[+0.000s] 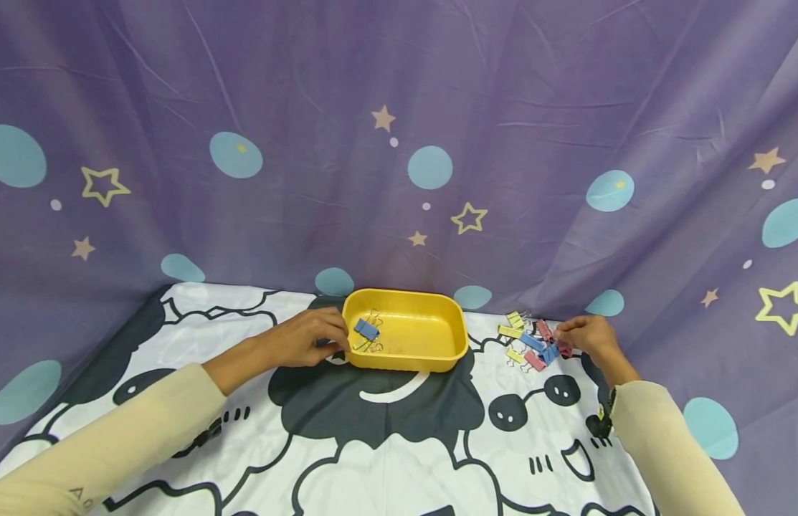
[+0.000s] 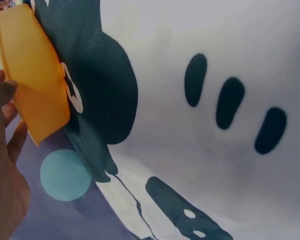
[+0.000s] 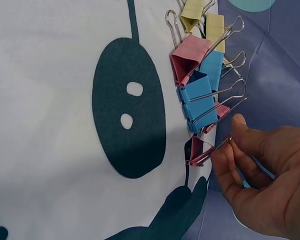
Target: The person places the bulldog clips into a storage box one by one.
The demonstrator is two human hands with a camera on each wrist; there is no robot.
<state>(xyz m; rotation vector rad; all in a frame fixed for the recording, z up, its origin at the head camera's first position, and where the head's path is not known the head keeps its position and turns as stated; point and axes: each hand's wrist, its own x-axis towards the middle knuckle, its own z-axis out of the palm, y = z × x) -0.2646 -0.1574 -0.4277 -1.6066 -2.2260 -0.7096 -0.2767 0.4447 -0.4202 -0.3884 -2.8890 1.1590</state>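
At the left end of a yellow plastic tray [image 1: 411,363], my left hand [image 1: 308,337] grips the rim between fingers and thumb. The left wrist view shows the thumb [image 2: 9,89] against the tray's outer wall. Inside the tray, at its left end, lie a blue binder clip [image 1: 366,329] and wire handles of others. My right hand [image 1: 591,334] pinches the wire handle of a dark pink binder clip [image 3: 200,152] at the near edge of a pile. Right beside it in that pile are a blue binder clip [image 3: 197,102] and a larger pink binder clip [image 3: 189,57].
More yellow binder clips [image 1: 511,332] lie in the pile, right of the tray. Tray and pile stand on a white cloth [image 1: 386,480] with black cartoon figures. Close behind rises a purple curtain [image 1: 334,179] with stars and blue spots.
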